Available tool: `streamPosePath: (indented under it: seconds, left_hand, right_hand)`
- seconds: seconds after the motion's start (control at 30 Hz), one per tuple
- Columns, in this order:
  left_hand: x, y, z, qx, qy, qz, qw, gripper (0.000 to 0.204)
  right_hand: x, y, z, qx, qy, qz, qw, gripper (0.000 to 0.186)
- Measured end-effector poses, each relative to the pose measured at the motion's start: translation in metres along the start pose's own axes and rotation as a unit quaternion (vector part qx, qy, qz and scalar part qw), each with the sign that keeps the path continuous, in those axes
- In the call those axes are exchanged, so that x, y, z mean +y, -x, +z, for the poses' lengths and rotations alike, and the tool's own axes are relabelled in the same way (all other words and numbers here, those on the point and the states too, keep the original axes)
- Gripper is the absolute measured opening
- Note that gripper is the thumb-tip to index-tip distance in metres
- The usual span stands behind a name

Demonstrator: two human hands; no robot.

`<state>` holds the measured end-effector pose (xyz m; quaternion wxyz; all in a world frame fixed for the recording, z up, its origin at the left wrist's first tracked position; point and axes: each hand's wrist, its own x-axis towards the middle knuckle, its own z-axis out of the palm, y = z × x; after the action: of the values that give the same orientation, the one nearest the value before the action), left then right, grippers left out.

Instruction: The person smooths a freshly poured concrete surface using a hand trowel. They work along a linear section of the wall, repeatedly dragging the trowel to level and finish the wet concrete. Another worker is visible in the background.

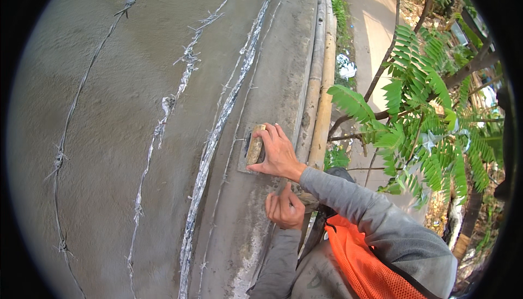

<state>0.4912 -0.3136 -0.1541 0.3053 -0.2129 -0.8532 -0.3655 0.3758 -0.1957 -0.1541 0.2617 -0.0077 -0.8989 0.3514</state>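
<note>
My right hand point(279, 152) is closed round the block-like wooden handle of a hand float point(255, 144). The float's flat plate, partly hidden by the fingers, rests on the grey concrete ledge point(280, 75). Just below it, my left hand point(285, 209) is curled into a fist over the ledge, thumb upward. Its fingers hide whatever may be inside. Both forearms wear grey sleeves. A thin barbed wire point(224, 176) runs close to the left of the float.
Several barbed wire strands, one thickly wrapped in silvery material point(199, 182), cross above a grey-brown rippled surface point(109, 135). Bamboo poles point(322, 86) line the ledge's right side. Beyond lie a path point(376, 43) and leafy branches point(406, 108). Orange mesh fabric point(370, 261) hangs by my body.
</note>
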Motion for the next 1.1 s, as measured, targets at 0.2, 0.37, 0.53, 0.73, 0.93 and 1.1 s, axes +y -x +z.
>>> streamPosePath:
  seconds: [0.2,0.37,0.53,0.73,0.93,1.1]
  left_hand:
    - [-0.001,0.002,-0.001,-0.026,-0.007,-0.003,1.000,0.024]
    - [0.001,0.001,-0.002,-0.021,-0.003,-0.003,1.000,0.023]
    - [0.000,-0.001,0.002,-0.006,0.026,0.003,1.000,0.022]
    - [0.001,-0.004,-0.002,-0.018,0.014,0.020,1.000,0.026]
    - [0.004,-0.003,-0.004,-0.021,0.006,0.001,1.000,0.026]
    - [0.001,-0.002,0.000,0.005,0.004,0.007,1.000,0.021]
  right_hand:
    - [0.046,-0.073,-0.002,0.063,0.049,0.082,0.993,0.096]
    - [0.029,-0.050,0.000,0.021,0.011,0.100,0.995,0.096]
    - [-0.009,0.004,0.014,-0.027,-0.001,0.027,0.999,0.098]
    - [0.075,-0.091,-0.007,0.053,0.047,0.141,0.987,0.098]
    - [0.070,-0.073,-0.006,0.055,0.050,0.115,0.991,0.094]
    - [0.009,0.003,0.008,-0.035,0.026,-0.021,0.999,0.101]
